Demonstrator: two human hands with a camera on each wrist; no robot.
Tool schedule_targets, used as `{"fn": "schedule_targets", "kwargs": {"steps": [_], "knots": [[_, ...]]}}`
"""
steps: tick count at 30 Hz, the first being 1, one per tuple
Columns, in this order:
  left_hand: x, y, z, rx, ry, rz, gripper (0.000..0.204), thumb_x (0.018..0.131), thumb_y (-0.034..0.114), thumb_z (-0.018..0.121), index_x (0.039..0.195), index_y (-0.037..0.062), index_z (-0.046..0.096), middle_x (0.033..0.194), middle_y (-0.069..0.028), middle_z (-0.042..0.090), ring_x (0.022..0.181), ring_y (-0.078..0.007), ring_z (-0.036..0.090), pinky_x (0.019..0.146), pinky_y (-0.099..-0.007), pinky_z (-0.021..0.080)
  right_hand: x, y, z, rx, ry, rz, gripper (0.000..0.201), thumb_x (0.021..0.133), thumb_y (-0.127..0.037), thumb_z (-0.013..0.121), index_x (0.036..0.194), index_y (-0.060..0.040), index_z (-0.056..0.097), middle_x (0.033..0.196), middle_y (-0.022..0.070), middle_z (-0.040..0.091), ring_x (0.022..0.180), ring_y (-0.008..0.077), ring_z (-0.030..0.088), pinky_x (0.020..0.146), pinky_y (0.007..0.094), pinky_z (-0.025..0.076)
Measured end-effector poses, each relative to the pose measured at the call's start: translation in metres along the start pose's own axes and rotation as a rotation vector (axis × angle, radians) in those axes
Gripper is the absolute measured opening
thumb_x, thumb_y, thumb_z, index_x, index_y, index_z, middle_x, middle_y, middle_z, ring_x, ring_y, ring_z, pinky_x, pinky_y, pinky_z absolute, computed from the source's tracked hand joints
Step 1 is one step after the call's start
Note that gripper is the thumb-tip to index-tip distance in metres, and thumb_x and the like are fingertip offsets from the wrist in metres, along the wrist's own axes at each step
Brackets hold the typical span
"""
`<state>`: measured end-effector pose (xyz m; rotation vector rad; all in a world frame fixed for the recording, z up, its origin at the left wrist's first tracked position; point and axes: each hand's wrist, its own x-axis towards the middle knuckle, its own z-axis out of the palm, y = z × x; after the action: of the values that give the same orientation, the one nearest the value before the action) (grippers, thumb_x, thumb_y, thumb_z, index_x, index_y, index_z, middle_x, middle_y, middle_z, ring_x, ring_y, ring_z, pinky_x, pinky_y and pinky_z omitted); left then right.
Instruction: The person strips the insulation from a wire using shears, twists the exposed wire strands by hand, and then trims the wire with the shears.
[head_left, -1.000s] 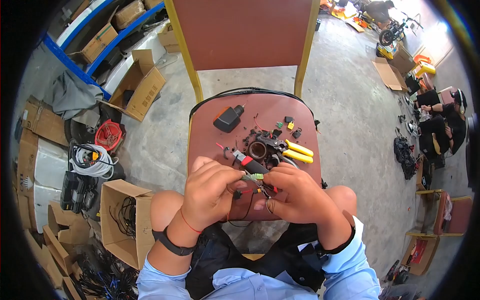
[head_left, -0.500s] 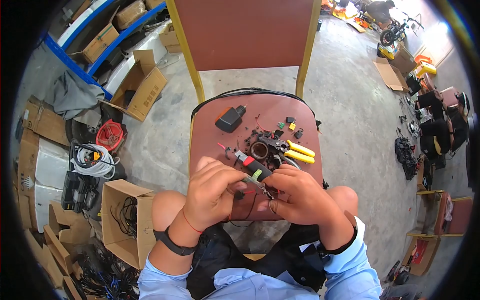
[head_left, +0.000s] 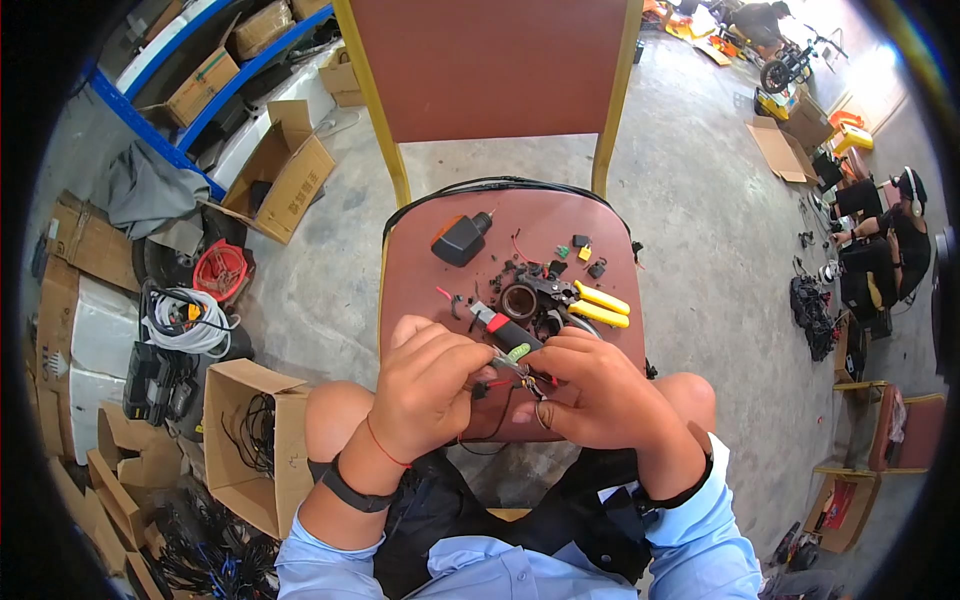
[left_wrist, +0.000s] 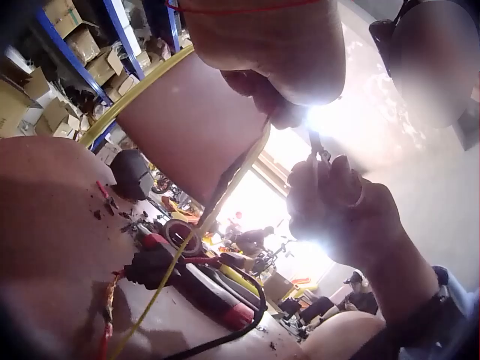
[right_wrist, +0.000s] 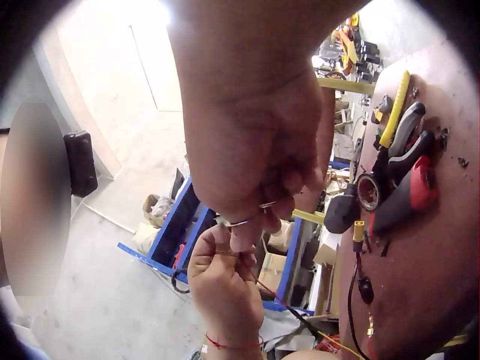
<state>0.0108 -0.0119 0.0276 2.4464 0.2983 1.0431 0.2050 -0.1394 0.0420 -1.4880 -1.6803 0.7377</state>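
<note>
matt vinyl chair seat (head_left: pixel 420 275), glossy plastic pliers (head_left: pixel 597 303)

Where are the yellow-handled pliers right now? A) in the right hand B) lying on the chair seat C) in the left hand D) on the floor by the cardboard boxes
B: the yellow-handled pliers lie on the chair seat beyond both hands, while the left hand and right hand pinch thin wires between them.

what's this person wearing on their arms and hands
Light blue sleeves are pushed up both forearms. The left hand has a thin red string and a black band at the wrist. The right hand has a black wrist band.
</note>
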Motion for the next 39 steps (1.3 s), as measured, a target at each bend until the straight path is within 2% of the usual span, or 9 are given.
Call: {"fn": "schedule_targets", "kwargs": {"steps": [8, 11, 14, 17, 20, 26, 32, 35, 39], "knots": [[-0.0001, -0.0014, -0.0015, -0.006, -0.019, -0.007, 0.033, 0.066, -0.009, 0.071, 0.095, 0.0053, 0.066, 0.078, -0.0054, 0.067, 0.070, -0.0261, 0.063, 0.073, -0.0376, 0.042, 0.0004, -0.0026, -0.0004, 0.003, -0.015, -0.005, 0.032, 0.074, -0.008, 0.078, 0.103, 0.0000, 0.070, 0.084, 0.0122, 0.062, 0.087, 0.0342, 0.062, 0.077, 0.0433, 0.051], [-0.0010, -0.0014, -0.0018, -0.039, -0.025, -0.036, 0.032, 0.066, -0.009, 0.071, 0.094, 0.0049, 0.066, 0.078, -0.0060, 0.066, 0.071, -0.0271, 0.062, 0.073, -0.0376, 0.042, -0.0008, 0.0027, 0.0033, 0.028, 0.028, -0.061, 0.036, 0.067, -0.002, 0.077, 0.101, 0.0010, 0.068, 0.084, 0.0135, 0.062, 0.082, 0.0344, 0.060, 0.072, 0.0429, 0.050], [-0.0008, -0.0010, -0.0039, -0.089, -0.064, -0.085, 0.031, 0.068, -0.010, 0.072, 0.094, 0.0045, 0.066, 0.078, -0.0071, 0.066, 0.072, -0.0282, 0.063, 0.074, -0.0379, 0.043, -0.0011, 0.0021, 0.0013, 0.009, 0.002, -0.049, 0.036, 0.067, -0.001, 0.078, 0.101, 0.0006, 0.068, 0.084, 0.0135, 0.062, 0.082, 0.0350, 0.061, 0.072, 0.0432, 0.050], [-0.0011, -0.0018, -0.0030, -0.127, -0.066, -0.099, 0.029, 0.070, -0.010, 0.071, 0.095, 0.0045, 0.066, 0.078, -0.0082, 0.065, 0.073, -0.0286, 0.062, 0.075, -0.0377, 0.044, -0.0007, -0.0019, -0.0013, -0.015, -0.012, -0.024, 0.036, 0.074, -0.011, 0.083, 0.107, -0.0003, 0.070, 0.083, 0.0121, 0.063, 0.086, 0.0340, 0.062, 0.077, 0.0431, 0.051], [-0.0012, -0.0024, -0.0015, -0.210, -0.065, -0.143, 0.023, 0.072, -0.011, 0.065, 0.091, 0.0016, 0.066, 0.074, -0.0085, 0.061, 0.067, -0.0272, 0.056, 0.071, -0.0353, 0.043, -0.0010, -0.0009, -0.0014, -0.028, -0.003, -0.034, 0.038, 0.074, -0.010, 0.083, 0.108, -0.0004, 0.070, 0.084, 0.0118, 0.063, 0.087, 0.0334, 0.062, 0.079, 0.0427, 0.051], [-0.0007, -0.0049, -0.0048, -0.255, -0.119, -0.163, 0.020, 0.075, -0.010, 0.065, 0.091, 0.0022, 0.066, 0.075, -0.0083, 0.062, 0.068, -0.0271, 0.057, 0.072, -0.0351, 0.043, -0.0003, -0.0029, -0.0029, -0.029, -0.043, -0.009, 0.039, 0.072, -0.006, 0.080, 0.109, -0.0006, 0.070, 0.087, 0.0112, 0.064, 0.090, 0.0321, 0.061, 0.081, 0.0422, 0.052], [0.0015, -0.0060, -0.0063, -0.193, -0.131, -0.096, 0.028, 0.068, -0.013, 0.064, 0.091, 0.0025, 0.067, 0.077, -0.0081, 0.063, 0.069, -0.0270, 0.058, 0.073, -0.0353, 0.042, -0.0005, -0.0022, -0.0029, -0.045, -0.055, -0.011, 0.039, 0.072, -0.007, 0.077, 0.109, -0.0006, 0.071, 0.087, 0.0118, 0.064, 0.089, 0.0326, 0.061, 0.080, 0.0428, 0.052], [0.0000, -0.0081, -0.0053, -0.178, -0.136, -0.085, 0.031, 0.065, -0.014, 0.064, 0.091, 0.0026, 0.067, 0.077, -0.0085, 0.063, 0.069, -0.0270, 0.058, 0.073, -0.0352, 0.042, -0.0007, 0.0014, 0.0019, 0.010, 0.006, -0.062, 0.039, 0.064, -0.003, 0.078, 0.103, 0.0006, 0.070, 0.081, 0.0106, 0.062, 0.081, 0.0319, 0.060, 0.073, 0.0413, 0.049], [0.0006, -0.0078, -0.0065, -0.260, -0.138, -0.116, 0.029, 0.066, -0.014, 0.064, 0.091, 0.0019, 0.067, 0.077, -0.0085, 0.063, 0.069, -0.0265, 0.057, 0.072, -0.0352, 0.042, -0.0005, -0.0010, -0.0029, -0.016, -0.066, -0.037, 0.035, 0.073, -0.008, 0.076, 0.106, 0.0003, 0.070, 0.083, 0.0125, 0.062, 0.085, 0.0340, 0.061, 0.077, 0.0438, 0.051]]}}
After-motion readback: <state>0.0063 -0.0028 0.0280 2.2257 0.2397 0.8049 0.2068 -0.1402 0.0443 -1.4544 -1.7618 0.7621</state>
